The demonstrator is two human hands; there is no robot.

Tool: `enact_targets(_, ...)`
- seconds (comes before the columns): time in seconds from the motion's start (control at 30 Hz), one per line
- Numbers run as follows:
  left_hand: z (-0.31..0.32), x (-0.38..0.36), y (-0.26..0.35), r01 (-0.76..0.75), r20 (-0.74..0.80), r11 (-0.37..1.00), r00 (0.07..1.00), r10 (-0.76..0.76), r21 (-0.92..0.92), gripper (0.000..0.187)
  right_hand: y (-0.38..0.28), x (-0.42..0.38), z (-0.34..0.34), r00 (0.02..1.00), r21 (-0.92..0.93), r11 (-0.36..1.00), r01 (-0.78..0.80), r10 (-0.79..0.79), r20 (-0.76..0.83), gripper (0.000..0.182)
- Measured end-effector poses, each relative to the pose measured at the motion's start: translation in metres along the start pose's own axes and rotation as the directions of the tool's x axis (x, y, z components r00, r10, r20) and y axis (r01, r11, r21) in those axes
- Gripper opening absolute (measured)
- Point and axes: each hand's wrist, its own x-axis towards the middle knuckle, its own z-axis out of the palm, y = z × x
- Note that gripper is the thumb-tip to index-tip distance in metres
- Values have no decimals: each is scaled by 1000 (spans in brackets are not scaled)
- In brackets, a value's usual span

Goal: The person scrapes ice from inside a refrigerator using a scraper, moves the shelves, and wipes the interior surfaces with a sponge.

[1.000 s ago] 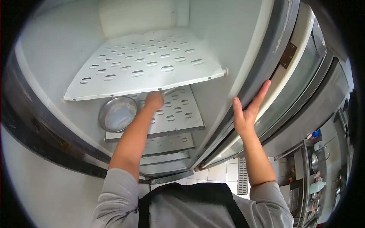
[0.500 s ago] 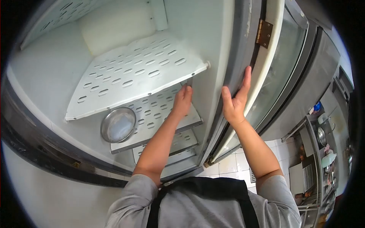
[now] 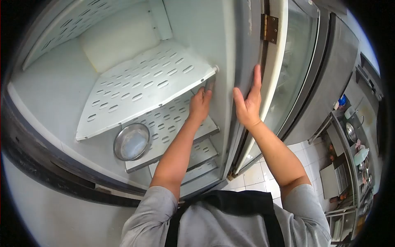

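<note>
My left hand (image 3: 200, 105) reaches into a tall fridge, below the front right corner of a white slotted shelf (image 3: 144, 78). Its fingers are curled beside the inner right wall, against a small greyish piece that I cannot make out. A round metal bowl (image 3: 131, 142) with something pale and translucent in it rests on the lower slotted shelf (image 3: 173, 123), left of my forearm. My right hand (image 3: 249, 108) lies against the grey door frame (image 3: 242, 53), thumb and fingers spread, beside the hinged side of the open door.
A brass hinge (image 3: 270, 29) joins the frame to the cream-edged glass door (image 3: 296, 61). More shelves (image 3: 201, 153) sit lower in the fridge. At far right, a metal rack (image 3: 349, 164) carries bowls and other kitchenware above a white tiled floor (image 3: 255, 175).
My view has shifted slightly, so the fridge and door appear further left. My left hand is a little further under the shelf corner; my right hand stays on the frame.
</note>
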Motion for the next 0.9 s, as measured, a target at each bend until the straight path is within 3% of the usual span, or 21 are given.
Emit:
enact_targets(0.07,-2,0,3,78,65,997,995,-76,-29,39,2,2,-1,1000,-16,1000,10,-10,-3,75)
enact_targets(0.2,8,-2,-10,-50,-13,997,999,49,-57,39,3,3,-1,1000,-19,1000,19,-19,-1,74)
enact_targets(0.27,-1,8,18,-127,-35,989,992,125,-76,39,5,-1,1,1000,-29,999,31,-31,-4,74)
enact_targets(0.37,2,5,3,-23,-17,999,1000,22,-45,36,6,1,-1,999,-56,997,45,-45,0,74)
enact_targets(0.47,11,-5,-22,7,-40,987,999,-14,-158,39,5,4,-1,999,-55,998,35,-35,-2,75)
enact_targets(0.57,6,12,-19,32,-58,999,998,-34,-24,41,6,0,1,1000,-58,998,29,-30,-6,75)
enact_targets(0.8,10,19,-59,-26,-63,999,998,23,-47,47,8,1,2,999,-70,997,37,-38,-12,76)
enact_targets(0.9,-1,23,-25,-65,-43,994,997,62,-92,48,9,1,3,999,-74,996,49,-50,-18,76)
